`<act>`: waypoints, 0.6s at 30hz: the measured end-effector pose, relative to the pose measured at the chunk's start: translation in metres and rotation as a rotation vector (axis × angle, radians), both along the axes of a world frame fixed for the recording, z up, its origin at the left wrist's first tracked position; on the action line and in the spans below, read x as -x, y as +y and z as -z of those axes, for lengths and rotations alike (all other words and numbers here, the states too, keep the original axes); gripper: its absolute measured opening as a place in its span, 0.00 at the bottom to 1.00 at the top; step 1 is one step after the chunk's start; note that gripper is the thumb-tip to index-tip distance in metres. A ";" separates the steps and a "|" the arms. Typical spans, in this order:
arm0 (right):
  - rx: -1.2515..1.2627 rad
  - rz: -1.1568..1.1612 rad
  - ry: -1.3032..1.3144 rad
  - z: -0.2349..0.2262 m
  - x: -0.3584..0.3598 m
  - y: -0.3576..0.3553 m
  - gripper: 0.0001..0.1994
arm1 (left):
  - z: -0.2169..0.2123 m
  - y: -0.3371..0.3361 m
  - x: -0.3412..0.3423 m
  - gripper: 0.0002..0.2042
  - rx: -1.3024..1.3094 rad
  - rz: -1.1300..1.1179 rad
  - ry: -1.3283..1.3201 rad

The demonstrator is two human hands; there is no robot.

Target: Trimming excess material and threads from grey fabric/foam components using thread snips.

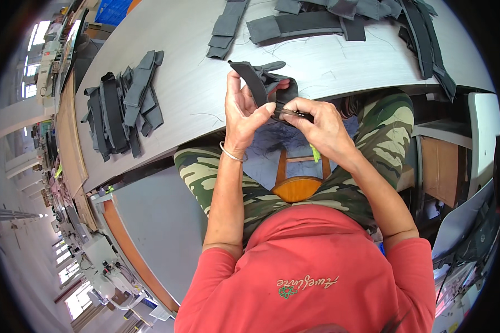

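A dark grey fabric strip point(254, 84), folded into a loop, is gripped by my left hand point(240, 119) just over the table's near edge. The thumb of that hand lies along the cloth, and its other fingers support it from behind. My right hand point(326, 129) is closed around small dark thread snips point(300, 115). Their tips meet the fabric beside my left thumb; whether the blades are apart cannot be made out. Something bright green point(315, 153) hangs below my right palm.
The pale table point(189, 72) carries a pile of dark grey strips point(112, 114) at left and more strips point(297, 26) along the far side. Other strips point(425, 44) overhang the right edge. Loose threads lie scattered about. A wooden stool point(297, 188) stands between my knees.
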State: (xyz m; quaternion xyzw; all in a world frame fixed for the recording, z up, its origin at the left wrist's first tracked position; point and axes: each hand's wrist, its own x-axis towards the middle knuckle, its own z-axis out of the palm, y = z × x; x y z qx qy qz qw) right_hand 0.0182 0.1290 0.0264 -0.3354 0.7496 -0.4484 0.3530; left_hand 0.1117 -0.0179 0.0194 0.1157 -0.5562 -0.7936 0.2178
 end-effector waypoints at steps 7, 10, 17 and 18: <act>0.250 0.000 -0.075 0.008 0.003 0.006 0.10 | -0.006 0.004 0.001 0.33 0.015 -0.003 0.024; 0.223 0.019 -0.132 0.008 0.002 0.007 0.10 | -0.006 0.005 0.002 0.33 -0.007 0.007 0.036; 0.154 0.051 -0.227 0.000 -0.001 0.011 0.06 | -0.007 0.012 -0.007 0.35 0.021 -0.026 -0.003; 0.155 0.054 -0.226 0.000 -0.002 0.013 0.06 | -0.008 0.014 -0.008 0.35 0.016 -0.036 -0.013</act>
